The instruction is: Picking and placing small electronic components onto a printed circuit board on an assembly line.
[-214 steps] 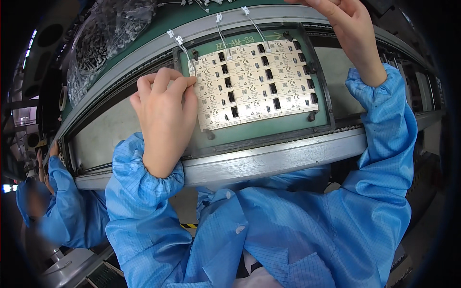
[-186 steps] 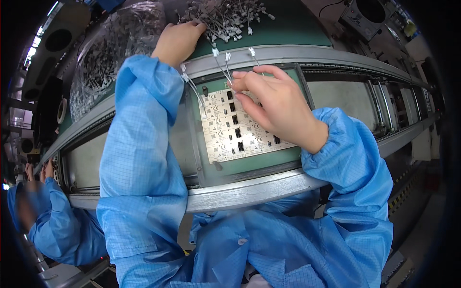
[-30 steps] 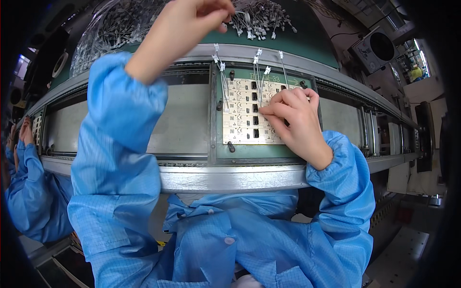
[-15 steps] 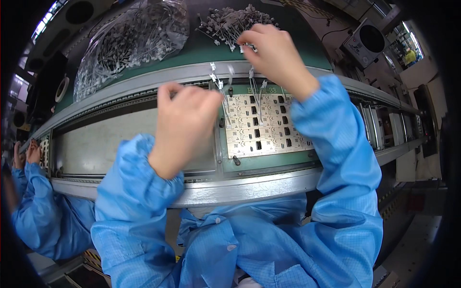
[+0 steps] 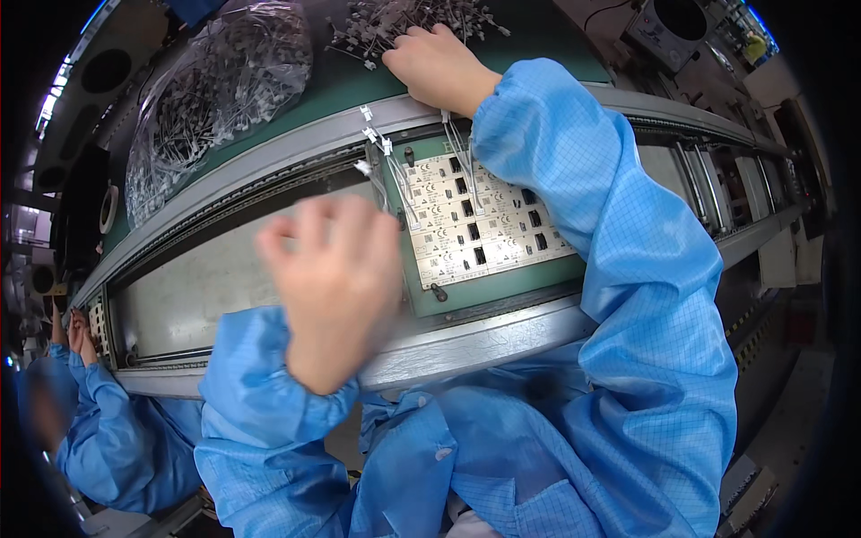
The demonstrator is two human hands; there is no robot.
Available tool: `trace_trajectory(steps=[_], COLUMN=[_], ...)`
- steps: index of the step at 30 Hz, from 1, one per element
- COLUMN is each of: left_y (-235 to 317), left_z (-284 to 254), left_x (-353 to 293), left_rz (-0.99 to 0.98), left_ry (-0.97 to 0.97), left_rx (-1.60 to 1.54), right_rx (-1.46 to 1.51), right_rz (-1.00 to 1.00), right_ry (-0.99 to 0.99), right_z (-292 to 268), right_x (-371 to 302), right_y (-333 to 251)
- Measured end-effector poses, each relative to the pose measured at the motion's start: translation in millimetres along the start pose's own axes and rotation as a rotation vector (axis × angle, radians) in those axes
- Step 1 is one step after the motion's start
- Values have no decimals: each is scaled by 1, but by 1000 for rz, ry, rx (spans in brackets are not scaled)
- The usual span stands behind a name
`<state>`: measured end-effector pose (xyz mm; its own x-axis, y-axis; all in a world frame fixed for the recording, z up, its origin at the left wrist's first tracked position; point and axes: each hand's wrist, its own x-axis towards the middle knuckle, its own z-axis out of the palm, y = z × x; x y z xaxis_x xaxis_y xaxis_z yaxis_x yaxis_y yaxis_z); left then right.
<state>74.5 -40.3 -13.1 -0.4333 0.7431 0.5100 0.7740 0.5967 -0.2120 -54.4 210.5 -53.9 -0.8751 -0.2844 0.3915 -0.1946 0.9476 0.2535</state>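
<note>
My left hand (image 5: pixel 336 278) hovers above the near left side of the board, smeared by motion, with its fingers bent. Whether it holds anything is not clear. My right hand (image 5: pixel 439 67) reaches to the front of a loose pile of short wire leads with white connectors (image 5: pixel 395 22). Its fingers curl down and their tips are hidden. Between my arms lies a panel of white circuit boards (image 5: pixel 448 224) with black parts, set in a green carrier (image 5: pixel 430 300). Several white leads (image 5: pixel 399 184) hang over its far left edge, their connectors near the rail.
A clear plastic bag (image 5: pixel 224 99) full of similar leads lies on the green bench at the far left. Metal rails (image 5: pixel 484 345) run along the conveyor. A round-faced device (image 5: pixel 668 31) stands at the far right. A co-worker in a blue sleeve (image 5: pixel 108 430) works at the left.
The view has shifted, moving the bench up and left. My left hand has drawn back toward me from the board. Another white connector now shows at the panel's left. My right hand remains at the pile.
</note>
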Motion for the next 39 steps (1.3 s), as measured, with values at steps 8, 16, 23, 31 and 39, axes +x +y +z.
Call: trace_trajectory(steps=[8,16,23,31,39], left_y=[15,7,14,18,11], left_z=[19,21,17,17,18], left_x=[-8,-7,-8,-8,-9], left_rz=[104,53,-28,65,-35], left_ry=[-43,-62,-110,-38,-133], left_rx=[-231,-450,-364,-198,-373], right_rx=[396,693,99,583,277], right_rz=[-16,160,327,84,50], right_ry=[137,284,27,210,-35], right_z=[-9,-37,-40,-12,-48], right_x=[11,12,-1,15,23], right_y=[21,29,11,43,-4])
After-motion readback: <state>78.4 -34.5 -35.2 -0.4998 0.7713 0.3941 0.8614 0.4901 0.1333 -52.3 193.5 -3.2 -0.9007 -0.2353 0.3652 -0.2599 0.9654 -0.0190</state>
